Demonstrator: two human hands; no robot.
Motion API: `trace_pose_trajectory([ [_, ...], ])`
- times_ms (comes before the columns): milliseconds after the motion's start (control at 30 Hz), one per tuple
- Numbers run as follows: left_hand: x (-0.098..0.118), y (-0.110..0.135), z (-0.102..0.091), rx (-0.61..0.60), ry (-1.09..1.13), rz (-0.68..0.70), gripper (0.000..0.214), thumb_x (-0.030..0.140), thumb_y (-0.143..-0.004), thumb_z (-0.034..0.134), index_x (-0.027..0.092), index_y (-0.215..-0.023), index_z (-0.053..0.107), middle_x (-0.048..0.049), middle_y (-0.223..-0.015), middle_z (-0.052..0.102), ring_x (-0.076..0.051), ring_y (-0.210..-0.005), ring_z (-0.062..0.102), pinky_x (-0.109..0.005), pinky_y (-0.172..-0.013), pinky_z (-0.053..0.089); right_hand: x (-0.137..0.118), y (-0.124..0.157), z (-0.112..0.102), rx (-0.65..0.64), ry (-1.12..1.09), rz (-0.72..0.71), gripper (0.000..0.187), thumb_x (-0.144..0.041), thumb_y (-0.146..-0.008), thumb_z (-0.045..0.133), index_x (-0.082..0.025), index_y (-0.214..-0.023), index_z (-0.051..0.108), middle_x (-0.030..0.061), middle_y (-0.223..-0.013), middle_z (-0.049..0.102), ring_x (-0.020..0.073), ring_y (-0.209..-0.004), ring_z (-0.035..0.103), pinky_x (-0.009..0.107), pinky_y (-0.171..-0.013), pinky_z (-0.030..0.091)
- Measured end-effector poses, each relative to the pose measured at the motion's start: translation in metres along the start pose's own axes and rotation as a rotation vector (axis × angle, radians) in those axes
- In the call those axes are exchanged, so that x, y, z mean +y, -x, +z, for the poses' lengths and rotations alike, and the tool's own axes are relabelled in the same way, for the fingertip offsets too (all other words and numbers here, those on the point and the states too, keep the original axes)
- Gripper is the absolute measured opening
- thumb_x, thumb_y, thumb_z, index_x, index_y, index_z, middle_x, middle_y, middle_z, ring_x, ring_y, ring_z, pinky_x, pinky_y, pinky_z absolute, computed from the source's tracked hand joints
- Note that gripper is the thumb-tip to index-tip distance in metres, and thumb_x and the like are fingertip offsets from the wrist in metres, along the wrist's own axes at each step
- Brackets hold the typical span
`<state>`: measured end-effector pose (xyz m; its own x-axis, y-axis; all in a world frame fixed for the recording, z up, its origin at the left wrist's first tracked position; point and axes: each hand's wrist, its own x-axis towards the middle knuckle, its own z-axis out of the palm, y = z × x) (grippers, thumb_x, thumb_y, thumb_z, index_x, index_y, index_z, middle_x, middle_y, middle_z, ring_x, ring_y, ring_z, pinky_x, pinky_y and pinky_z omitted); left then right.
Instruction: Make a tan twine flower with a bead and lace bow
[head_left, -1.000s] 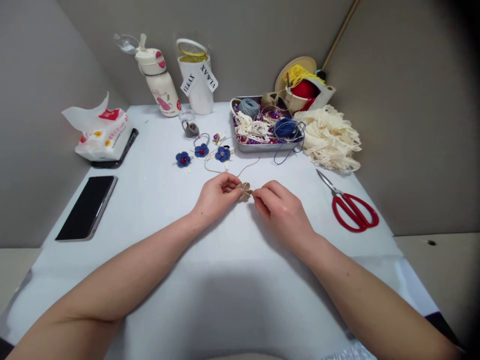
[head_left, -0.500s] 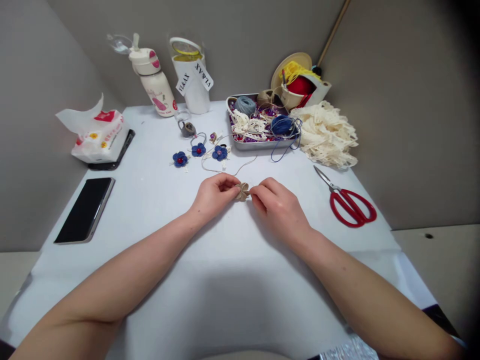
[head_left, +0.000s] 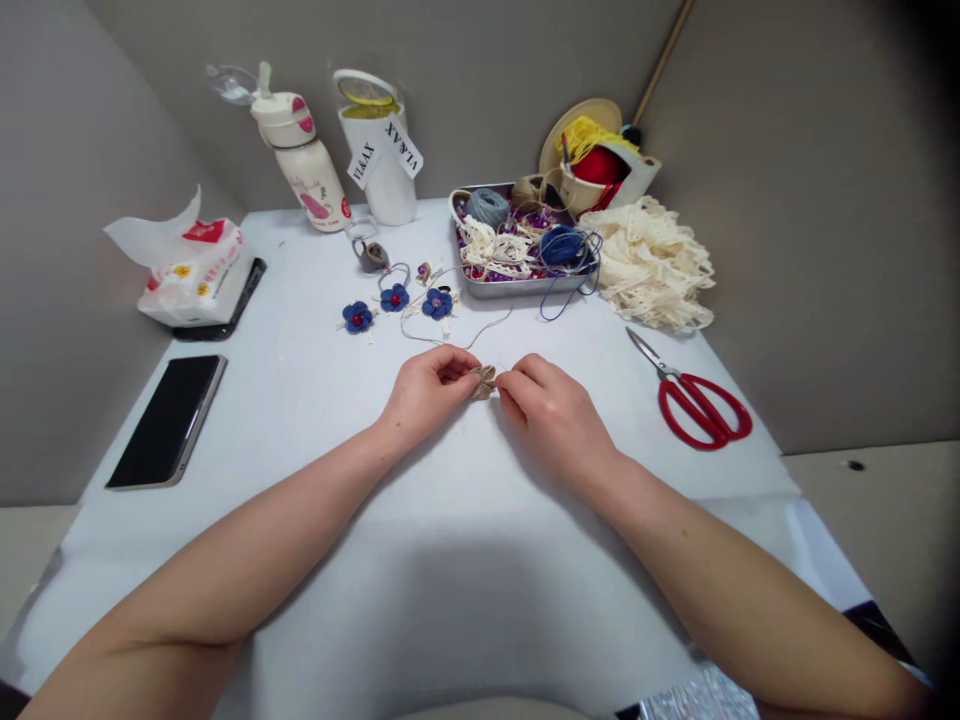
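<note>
Both of my hands are close together above the middle of the white table, pinching a small tan burlap flower [head_left: 484, 382] between their fingertips. My left hand [head_left: 427, 392] holds it from the left, and my right hand [head_left: 551, 410] grips it from the right. A thin pale cord [head_left: 454, 340] runs from near my left fingers up towards several blue fabric flowers with red centres, such as one [head_left: 436, 304] just beyond my hands. My fingers hide part of the tan flower.
Red-handled scissors [head_left: 697, 412] lie to my right, below a heap of cream lace [head_left: 651, 265]. Beyond my hands stands a metal tray [head_left: 469, 250] of yarn and trims. A black phone [head_left: 166, 420] and a tissue pack [head_left: 196, 278] lie left; a bottle [head_left: 300, 165] stands behind.
My right fingers have closed in on the tan flower, and the two hands are nearer together. The whole view has drifted slightly as my head moved.
</note>
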<state>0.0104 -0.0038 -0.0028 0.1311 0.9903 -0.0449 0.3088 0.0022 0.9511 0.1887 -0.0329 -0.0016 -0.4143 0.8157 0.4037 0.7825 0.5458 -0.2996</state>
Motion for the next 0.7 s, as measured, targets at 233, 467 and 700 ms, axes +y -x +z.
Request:
trace_pose_trajectory([
  [233,0.001,0.004,0.003,0.032,-0.181,0.142,0.007,0.021,-0.077,0.065,0.019,-0.082,0.069,-0.0013,-0.078,0.071,-0.014,-0.071,0.064,-0.026,-0.069,0.051,-0.003,-0.001,-0.002,-0.028,0.033,-0.016,0.024,-0.008,-0.09,0.042,-0.018,-0.077,0.06,0.0072,-0.079,0.054,0.0189,-0.071,0.046,0.031,-0.061,0.034],
  [467,0.001,0.009,0.005,0.058,-0.347,0.285,0.011,0.016,-0.079,0.06,0.021,-0.083,0.069,-0.0002,-0.083,0.071,-0.014,-0.073,0.063,-0.026,-0.072,0.05,-0.007,0.001,-0.002,-0.038,0.083,-0.021,0.021,-0.005,-0.085,0.045,-0.019,-0.072,0.055,0.0059,-0.076,0.051,0.0185,-0.069,0.041,0.031,-0.061,0.031],
  [700,0.006,0.014,0.007,0.081,-0.424,0.343,0.011,0.016,-0.081,0.059,0.021,-0.085,0.068,-0.0012,-0.085,0.071,-0.015,-0.076,0.063,-0.028,-0.074,0.05,-0.012,0.001,-0.002,0.018,0.135,-0.025,0.022,-0.004,-0.082,0.044,-0.019,-0.073,0.056,0.0061,-0.075,0.052,0.0179,-0.065,0.041,0.031,-0.059,0.033],
])
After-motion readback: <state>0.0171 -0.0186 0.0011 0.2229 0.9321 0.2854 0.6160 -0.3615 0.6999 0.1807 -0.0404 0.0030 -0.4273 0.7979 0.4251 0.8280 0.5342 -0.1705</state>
